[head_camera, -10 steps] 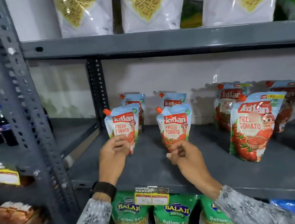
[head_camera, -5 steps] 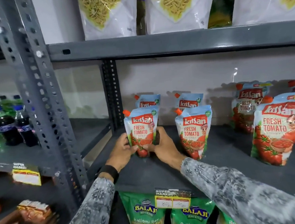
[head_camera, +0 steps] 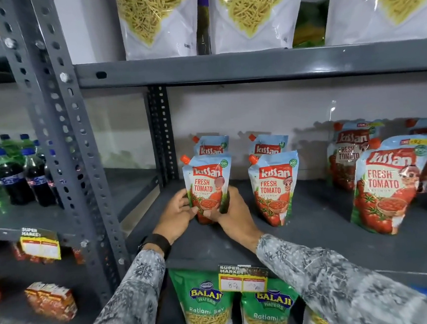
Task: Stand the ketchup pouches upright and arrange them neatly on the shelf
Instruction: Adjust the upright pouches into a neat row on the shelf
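Note:
Several Kissan ketchup pouches stand upright on the grey shelf. The front left pouch is held at its base from both sides: my left hand on its left, my right hand on its right. Behind it stands a second pouch. To the right, another front pouch stands free with one behind it. Further right are two larger pouches, one in front and one behind. Another pouch at the far right edge is partly hidden.
A perforated grey upright stands left of the shelf, with a second post at the back. Snack bags fill the shelf above. Green Balaji bags and a price tag sit below. Cola bottles stand at left.
A second ago my right hand was by the second front pouch; it has moved left and both hands now grip the front left pouch. The camera has shifted closer and left.

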Demonstrator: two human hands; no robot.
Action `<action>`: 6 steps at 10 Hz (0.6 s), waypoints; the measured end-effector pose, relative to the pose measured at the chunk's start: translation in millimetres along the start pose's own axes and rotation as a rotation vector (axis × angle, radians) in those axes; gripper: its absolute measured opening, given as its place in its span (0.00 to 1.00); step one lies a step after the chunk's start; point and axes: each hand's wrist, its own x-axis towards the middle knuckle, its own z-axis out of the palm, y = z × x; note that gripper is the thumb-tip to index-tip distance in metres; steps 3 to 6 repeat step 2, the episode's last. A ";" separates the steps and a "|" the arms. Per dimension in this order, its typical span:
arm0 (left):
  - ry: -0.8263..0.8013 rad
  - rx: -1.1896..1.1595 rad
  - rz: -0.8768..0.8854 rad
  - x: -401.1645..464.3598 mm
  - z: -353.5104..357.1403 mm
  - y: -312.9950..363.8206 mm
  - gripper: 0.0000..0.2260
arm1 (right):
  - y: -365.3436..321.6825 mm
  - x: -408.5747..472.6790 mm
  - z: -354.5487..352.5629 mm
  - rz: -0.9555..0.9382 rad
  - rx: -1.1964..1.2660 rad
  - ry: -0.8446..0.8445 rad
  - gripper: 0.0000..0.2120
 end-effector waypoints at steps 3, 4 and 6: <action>0.262 0.157 0.069 -50.0 10.1 4.3 0.26 | -18.0 -63.8 -38.7 -0.015 0.016 -0.077 0.42; 0.262 0.157 0.069 -50.0 10.1 4.3 0.26 | -18.0 -63.8 -38.7 -0.015 0.016 -0.077 0.42; 0.262 0.157 0.069 -50.0 10.1 4.3 0.26 | -18.0 -63.8 -38.7 -0.015 0.016 -0.077 0.42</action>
